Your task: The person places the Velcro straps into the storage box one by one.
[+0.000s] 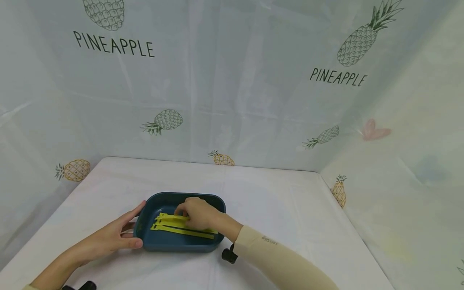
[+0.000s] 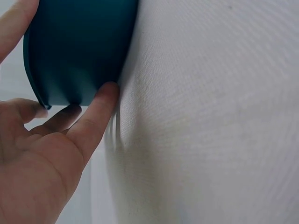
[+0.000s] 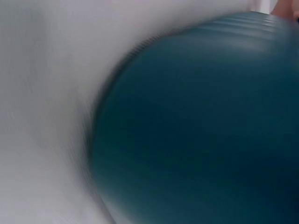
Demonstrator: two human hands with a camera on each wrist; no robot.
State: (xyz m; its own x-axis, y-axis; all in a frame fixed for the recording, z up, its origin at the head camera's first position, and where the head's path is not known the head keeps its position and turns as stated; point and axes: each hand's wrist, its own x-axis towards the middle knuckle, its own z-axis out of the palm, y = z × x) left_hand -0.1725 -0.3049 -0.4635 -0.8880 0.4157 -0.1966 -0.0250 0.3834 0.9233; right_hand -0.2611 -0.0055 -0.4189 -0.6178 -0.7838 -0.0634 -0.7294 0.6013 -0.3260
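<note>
A dark teal tray [image 1: 174, 246] with rounded corners lies on the white-covered table. Inside it are several flat yellow strips [image 1: 188, 231] with notched heads, like hook-and-loop cable ties. My left hand [image 1: 105, 240] is at the tray's left end, its spread, mostly straight fingers touching the outer wall; in the left wrist view its fingertips [image 2: 108, 93] press that wall [image 2: 79, 56]. My right hand [image 1: 199, 212] reaches into the tray from the right and pinches a yellow strip with curled fingers; its fingertips are partly hidden. The right wrist view shows the blurred tray wall [image 3: 196, 121].
The white table cover [image 1: 275, 209] reaches to a pineapple-print curtain [image 1: 232, 88] behind and at both sides. A black wrist mount [image 1: 229, 255] hangs below my right wrist, near the tray's front right corner. Another black mount [image 1: 87, 285] is by my left wrist.
</note>
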